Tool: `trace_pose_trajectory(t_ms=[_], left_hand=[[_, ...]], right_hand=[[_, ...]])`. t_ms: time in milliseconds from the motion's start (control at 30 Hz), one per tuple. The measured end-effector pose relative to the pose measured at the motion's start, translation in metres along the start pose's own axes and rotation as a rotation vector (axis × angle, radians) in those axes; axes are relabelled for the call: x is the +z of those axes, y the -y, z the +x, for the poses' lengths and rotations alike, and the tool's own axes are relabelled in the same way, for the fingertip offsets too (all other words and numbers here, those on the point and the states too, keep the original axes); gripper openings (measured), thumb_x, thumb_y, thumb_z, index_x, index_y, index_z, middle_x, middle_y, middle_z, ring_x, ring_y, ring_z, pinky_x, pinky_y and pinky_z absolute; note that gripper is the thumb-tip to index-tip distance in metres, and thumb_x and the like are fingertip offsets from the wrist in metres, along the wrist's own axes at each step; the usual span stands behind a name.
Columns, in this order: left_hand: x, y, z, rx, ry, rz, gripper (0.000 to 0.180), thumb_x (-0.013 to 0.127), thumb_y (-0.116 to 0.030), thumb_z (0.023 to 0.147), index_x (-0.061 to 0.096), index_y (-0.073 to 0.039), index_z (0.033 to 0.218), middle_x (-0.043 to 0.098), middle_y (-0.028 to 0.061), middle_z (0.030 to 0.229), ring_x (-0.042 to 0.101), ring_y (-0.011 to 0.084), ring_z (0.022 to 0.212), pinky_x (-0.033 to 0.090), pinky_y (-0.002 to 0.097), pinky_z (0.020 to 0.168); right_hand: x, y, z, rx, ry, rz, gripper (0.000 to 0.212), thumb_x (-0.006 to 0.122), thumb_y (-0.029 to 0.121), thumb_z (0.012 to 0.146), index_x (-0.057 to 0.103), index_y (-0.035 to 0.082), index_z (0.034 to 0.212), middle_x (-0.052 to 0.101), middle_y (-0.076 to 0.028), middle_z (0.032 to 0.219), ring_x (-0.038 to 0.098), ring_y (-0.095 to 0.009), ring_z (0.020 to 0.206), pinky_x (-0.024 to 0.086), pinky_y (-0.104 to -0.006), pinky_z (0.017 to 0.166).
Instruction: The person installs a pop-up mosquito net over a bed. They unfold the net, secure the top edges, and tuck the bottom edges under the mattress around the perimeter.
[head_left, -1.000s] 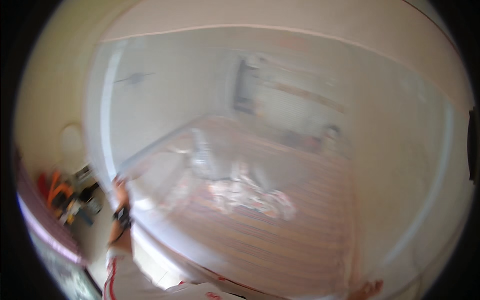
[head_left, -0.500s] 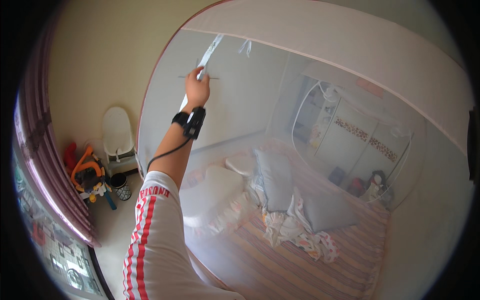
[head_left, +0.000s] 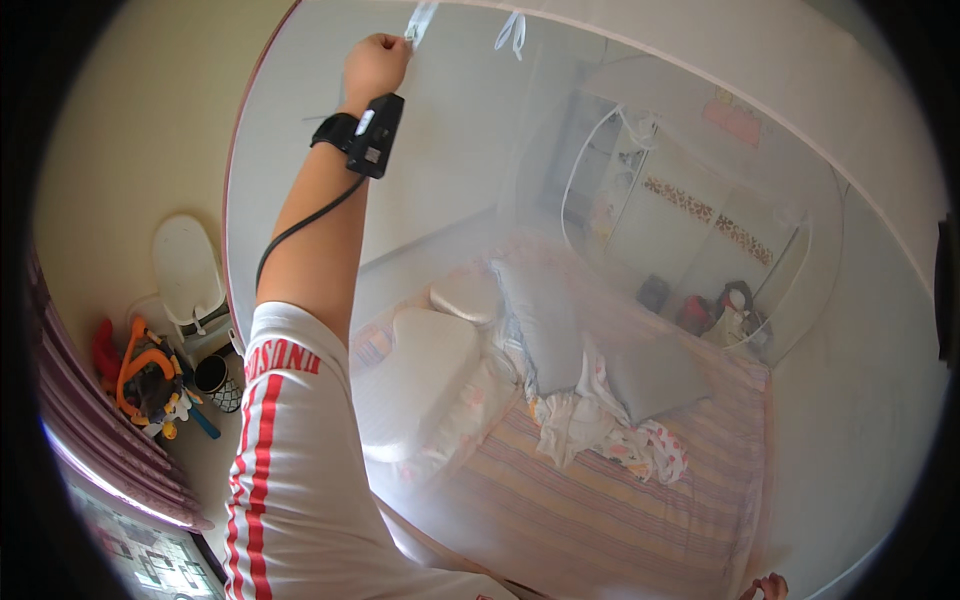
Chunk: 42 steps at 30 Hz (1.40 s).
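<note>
L hand (head_left: 376,68) now nearer top of white strip (head_left: 421,22) on mosq. net (head_left: 470,165) over striped bed (head_left: 640,525), fist closed, apparently pinching it, so less strip above; R hand (head_left: 770,587) back at lower edge, fingers curled, grip can't tell.

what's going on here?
A person is at a mosquito net over a bed, left arm raised. The left hand is closed at a white strip high on the net's side. The right hand is just in view at the lower edge; its grip is unclear. Through the net, grey pillows and crumpled printed cloth lie on striped bedding.
</note>
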<state>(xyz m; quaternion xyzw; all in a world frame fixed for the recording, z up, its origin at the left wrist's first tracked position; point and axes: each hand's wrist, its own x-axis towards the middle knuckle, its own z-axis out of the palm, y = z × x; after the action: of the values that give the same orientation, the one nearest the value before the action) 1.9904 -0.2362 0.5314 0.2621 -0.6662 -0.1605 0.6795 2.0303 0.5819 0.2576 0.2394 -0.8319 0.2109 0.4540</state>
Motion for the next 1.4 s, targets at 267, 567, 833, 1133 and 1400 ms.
trace_pose_trajectory(t_ms=[267, 567, 833, 1133, 1400], left_hand=[[-0.048, 0.01, -0.007, 0.331, 0.44, 0.256, 0.035, 0.053, -0.034, 0.089, 0.065, -0.002, 0.095, 0.064, 0.0093, 0.076, 0.059, 0.0179, 0.071, 0.047, 0.031, 0.065], [-0.199, 0.199, -0.231, -0.457, 1.196, 0.106, 0.02, 0.058, -0.032, 0.09, 0.061, -0.012, 0.089, 0.054, -0.0039, 0.074, 0.045, 0.0082, 0.062, 0.04, 0.0256, 0.055], [-0.28, 0.354, -0.552, -0.556, 1.348, 0.562, 0.031, 0.061, -0.033, 0.088, 0.067, -0.003, 0.088, 0.068, 0.0186, 0.09, 0.064, 0.0382, 0.085, 0.051, 0.0469, 0.077], [-0.242, 0.292, -0.607, -0.396, 0.916, 0.507, 0.055, 0.066, -0.036, 0.085, 0.048, -0.004, 0.126, 0.047, 0.0196, 0.135, 0.051, 0.0389, 0.118, 0.044, 0.0446, 0.095], [-0.201, 0.309, -0.636, -0.806, 1.35, 0.48, 0.051, 0.05, -0.041, 0.094, 0.054, 0.002, 0.12, 0.063, 0.0266, 0.105, 0.06, 0.0438, 0.1, 0.048, 0.0485, 0.087]], right_hand=[[0.058, 0.014, 0.011, -0.04, 0.069, 0.174, 0.018, 0.061, 0.014, 0.093, 0.063, 0.004, 0.108, 0.058, -0.018, 0.113, 0.055, -0.036, 0.105, 0.045, -0.0457, 0.09], [0.12, 0.062, 0.009, -0.007, 0.331, 0.418, 0.011, 0.052, -0.003, 0.088, 0.056, 0.002, 0.098, 0.051, -0.015, 0.113, 0.051, -0.027, 0.106, 0.041, -0.037, 0.093], [0.157, 0.129, 0.031, -0.187, 0.501, 0.478, 0.015, 0.057, -0.004, 0.08, 0.059, 0.003, 0.093, 0.058, -0.016, 0.101, 0.056, -0.031, 0.092, 0.045, -0.0386, 0.082], [0.187, 0.168, 0.013, -0.309, 0.693, 0.694, 0.023, 0.06, -0.006, 0.072, 0.06, 0.005, 0.091, 0.061, -0.013, 0.096, 0.059, -0.029, 0.081, 0.047, -0.0366, 0.071], [0.195, 0.16, -0.028, -0.175, 0.773, 0.667, 0.016, 0.065, -0.002, 0.073, 0.062, 0.004, 0.088, 0.063, -0.013, 0.097, 0.061, -0.03, 0.085, 0.049, -0.0372, 0.071]])
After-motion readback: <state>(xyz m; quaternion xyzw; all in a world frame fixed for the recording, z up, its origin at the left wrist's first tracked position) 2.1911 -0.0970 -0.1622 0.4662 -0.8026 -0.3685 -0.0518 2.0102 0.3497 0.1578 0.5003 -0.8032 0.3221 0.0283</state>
